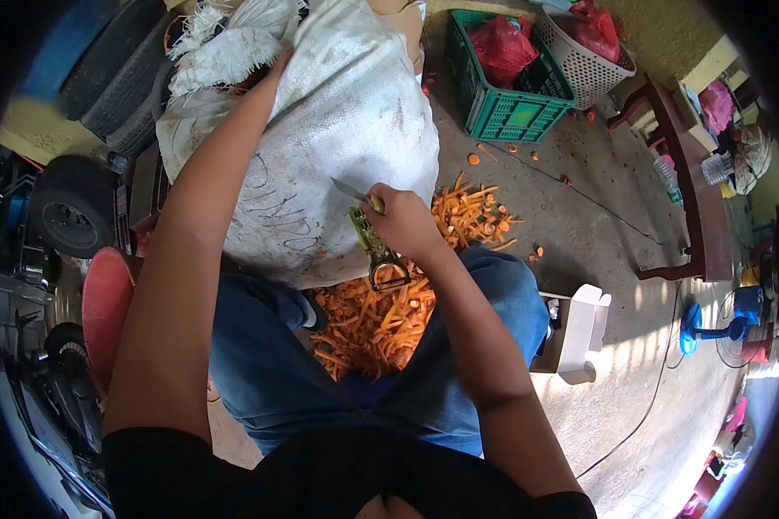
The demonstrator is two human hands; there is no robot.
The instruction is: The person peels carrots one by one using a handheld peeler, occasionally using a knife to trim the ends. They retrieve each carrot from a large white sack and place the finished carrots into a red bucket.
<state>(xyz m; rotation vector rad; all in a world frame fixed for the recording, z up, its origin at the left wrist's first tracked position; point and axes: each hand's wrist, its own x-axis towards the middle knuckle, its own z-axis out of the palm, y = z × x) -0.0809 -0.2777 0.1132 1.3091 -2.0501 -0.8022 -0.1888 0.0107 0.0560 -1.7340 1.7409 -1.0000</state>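
My left arm stretches forward to a big white woven sack (346, 112), and my left hand (280, 66) goes in at its upper opening; its fingers are hidden by the folds. In front of the sack, my right hand (404, 227) is closed round a small knife (350, 189), its blade pointing up and left. A green peeler (374, 246) hangs from the same hand, its loop end downward. Below, between my knees, lies a heap of orange carrot peelings and cut ends (376, 324). More carrot scraps (472, 212) are piled right of the sack.
A green crate (515, 112) with a red plastic bag stands at the back right, beside a white perforated basket (584, 73). A white open box (580, 333) lies right of my knee. Left are a red plastic seat (108, 316), a wheel (71, 208) and stacked tyres (134, 86).
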